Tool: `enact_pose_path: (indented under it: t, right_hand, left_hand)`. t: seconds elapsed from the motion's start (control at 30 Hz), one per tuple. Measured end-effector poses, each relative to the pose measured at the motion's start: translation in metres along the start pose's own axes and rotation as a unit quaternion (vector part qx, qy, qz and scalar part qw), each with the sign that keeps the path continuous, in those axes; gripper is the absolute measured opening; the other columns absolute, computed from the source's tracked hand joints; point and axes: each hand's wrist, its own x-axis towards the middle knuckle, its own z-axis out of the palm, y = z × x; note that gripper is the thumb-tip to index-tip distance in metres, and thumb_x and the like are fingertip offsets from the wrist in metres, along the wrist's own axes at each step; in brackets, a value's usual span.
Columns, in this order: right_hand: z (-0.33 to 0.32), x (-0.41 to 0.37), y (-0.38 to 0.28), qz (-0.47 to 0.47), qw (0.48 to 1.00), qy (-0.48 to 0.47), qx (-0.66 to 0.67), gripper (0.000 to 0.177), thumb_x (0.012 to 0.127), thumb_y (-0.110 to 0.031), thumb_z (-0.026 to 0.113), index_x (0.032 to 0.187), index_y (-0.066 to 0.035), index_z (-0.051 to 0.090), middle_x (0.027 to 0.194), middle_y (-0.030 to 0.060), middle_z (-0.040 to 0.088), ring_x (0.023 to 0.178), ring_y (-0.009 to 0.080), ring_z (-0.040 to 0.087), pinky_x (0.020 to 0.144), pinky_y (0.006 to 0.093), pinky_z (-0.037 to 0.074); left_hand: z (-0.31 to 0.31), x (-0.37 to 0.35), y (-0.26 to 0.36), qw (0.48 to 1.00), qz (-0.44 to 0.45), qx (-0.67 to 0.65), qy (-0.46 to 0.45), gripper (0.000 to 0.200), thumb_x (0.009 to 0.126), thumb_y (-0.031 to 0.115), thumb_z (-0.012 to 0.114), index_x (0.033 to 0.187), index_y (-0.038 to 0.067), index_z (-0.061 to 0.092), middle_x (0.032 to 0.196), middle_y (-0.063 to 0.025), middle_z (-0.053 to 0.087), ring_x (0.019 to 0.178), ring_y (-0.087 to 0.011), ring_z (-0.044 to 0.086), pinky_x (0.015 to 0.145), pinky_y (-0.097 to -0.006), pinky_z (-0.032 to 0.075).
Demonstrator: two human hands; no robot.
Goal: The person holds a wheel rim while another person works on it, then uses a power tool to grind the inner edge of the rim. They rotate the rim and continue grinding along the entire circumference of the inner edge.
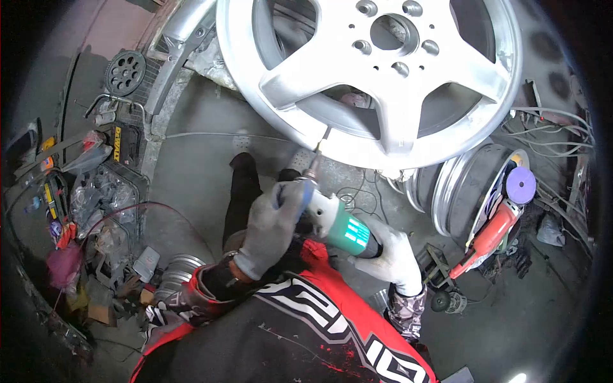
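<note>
A silver five-spoke alloy wheel [399, 118] fills the top of the view, face toward me. Both my hands grip a green and grey die grinder [347, 231] below its lower rim. My left hand [269, 220], in a grey glove, is closed around the front end by the collet. Wrapped around the dark rear end is my right hand [394, 256] in a white glove. The grinder's thin bit [324, 139] points up, its tip overlapping the lower left rim face. The fingers' undersides are hidden by the tool.
At right, a red angle grinder [488, 237] with a purple disc [520, 185] leans by another wheel [472, 185]. Cables [549, 131] hang beyond. Left, a cluttered rack holds plastic bags [96, 198] and a DeWalt case [124, 145]. A hose [150, 204] crosses the floor.
</note>
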Motion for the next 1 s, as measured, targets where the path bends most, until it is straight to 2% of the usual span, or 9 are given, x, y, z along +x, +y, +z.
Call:
enact_pose_path:
  t: [0.07, 0.1, 0.13, 0.2, 0.3, 0.67, 0.73, 0.93, 1.0]
  right_hand:
    - [0.004, 0.011, -0.007, -0.022, 1.0, -0.008, 0.007, 0.079, 0.07, -0.022, 0.091, 0.144, -0.012, 0.063, 0.119, 0.0212, 0.075, 0.108, 0.0408, 0.074, 0.091, 0.0474, 0.062]
    - [0.004, 0.013, -0.01, -0.017, 1.0, -0.013, 0.009, 0.079, 0.07, -0.023, 0.091, 0.144, -0.013, 0.063, 0.119, 0.0212, 0.075, 0.107, 0.0402, 0.075, 0.089, 0.047, 0.063]
    - [0.004, 0.012, -0.009, -0.017, 1.0, -0.012, 0.009, 0.079, 0.07, -0.023, 0.091, 0.144, -0.013, 0.063, 0.119, 0.0212, 0.075, 0.107, 0.0402, 0.075, 0.089, 0.047, 0.063]
    - [0.002, 0.007, -0.006, -0.007, 1.0, -0.013, -0.003, 0.08, 0.07, -0.023, 0.091, 0.145, -0.012, 0.063, 0.119, 0.0214, 0.075, 0.108, 0.0403, 0.075, 0.09, 0.0469, 0.062]
    - [-0.006, -0.013, 0.006, 0.011, 1.0, 0.001, -0.02, 0.079, 0.07, -0.023, 0.091, 0.144, -0.01, 0.063, 0.119, 0.022, 0.075, 0.109, 0.0402, 0.074, 0.093, 0.0461, 0.061]
    - [-0.011, -0.022, 0.01, 0.032, 0.999, 0.007, -0.032, 0.078, 0.07, -0.023, 0.092, 0.141, -0.007, 0.065, 0.119, 0.0221, 0.076, 0.109, 0.0404, 0.075, 0.094, 0.0449, 0.061]
    - [-0.009, -0.02, 0.01, 0.024, 0.999, 0.004, -0.025, 0.078, 0.07, -0.024, 0.092, 0.141, -0.007, 0.065, 0.119, 0.0215, 0.076, 0.109, 0.0399, 0.075, 0.093, 0.0449, 0.061]
    - [-0.015, -0.033, 0.005, 0.061, 0.998, 0.007, -0.029, 0.077, 0.07, -0.024, 0.092, 0.141, -0.008, 0.065, 0.12, 0.0214, 0.076, 0.11, 0.0396, 0.075, 0.092, 0.0451, 0.061]
    - [-0.01, -0.028, 0.004, 0.06, 0.998, 0.002, -0.027, 0.077, 0.071, -0.024, 0.091, 0.141, -0.008, 0.065, 0.12, 0.0215, 0.076, 0.11, 0.0399, 0.075, 0.092, 0.0454, 0.061]
  left_hand:
    - [-0.011, -0.001, -0.001, 0.996, 0.083, 0.024, 0.025, 0.041, 0.108, 0.037, 0.068, 0.112, -0.003, 0.074, 0.094, -0.0063, 0.073, 0.086, -0.0116, 0.067, 0.08, -0.0297, 0.054]
    - [-0.016, 0.0, -0.003, 0.963, 0.209, 0.163, 0.047, 0.04, 0.108, 0.037, 0.067, 0.112, -0.002, 0.074, 0.094, -0.0042, 0.073, 0.085, -0.0095, 0.065, 0.079, -0.0294, 0.054]
    - [-0.015, 0.0, -0.006, 0.963, 0.21, 0.163, 0.046, 0.04, 0.108, 0.037, 0.067, 0.112, -0.002, 0.074, 0.094, -0.0042, 0.073, 0.085, -0.0095, 0.065, 0.079, -0.0294, 0.054]
    - [-0.013, 0.0, -0.009, 0.995, 0.068, 0.065, 0.026, 0.041, 0.108, 0.037, 0.068, 0.111, -0.003, 0.074, 0.093, -0.0059, 0.072, 0.085, -0.0101, 0.065, 0.078, -0.0309, 0.053]
    - [0.012, -0.001, -0.015, 0.999, 0.027, -0.021, -0.002, 0.043, 0.107, 0.039, 0.068, 0.11, -0.004, 0.072, 0.091, -0.0088, 0.07, 0.084, -0.0122, 0.063, 0.077, -0.0329, 0.053]
    - [0.016, 0.005, -0.032, 0.998, 0.047, 0.035, -0.016, 0.043, 0.106, 0.039, 0.068, 0.109, -0.004, 0.07, 0.091, -0.0146, 0.069, 0.087, -0.0193, 0.067, 0.081, -0.0366, 0.054]
    - [0.013, 0.005, -0.036, 0.974, 0.198, 0.113, 0.004, 0.042, 0.106, 0.037, 0.067, 0.11, -0.004, 0.07, 0.093, -0.0159, 0.07, 0.087, -0.0216, 0.069, 0.081, -0.0375, 0.054]
    - [0.027, 0.009, -0.039, 0.998, 0.03, 0.023, -0.047, 0.04, 0.107, 0.034, 0.066, 0.114, -0.005, 0.068, 0.097, -0.0188, 0.071, 0.088, -0.0228, 0.07, 0.081, -0.0392, 0.055]
    - [0.018, 0.007, -0.032, 0.997, 0.04, 0.044, -0.039, 0.039, 0.107, 0.034, 0.066, 0.114, -0.004, 0.069, 0.096, -0.0183, 0.071, 0.089, -0.0226, 0.07, 0.082, -0.0391, 0.054]
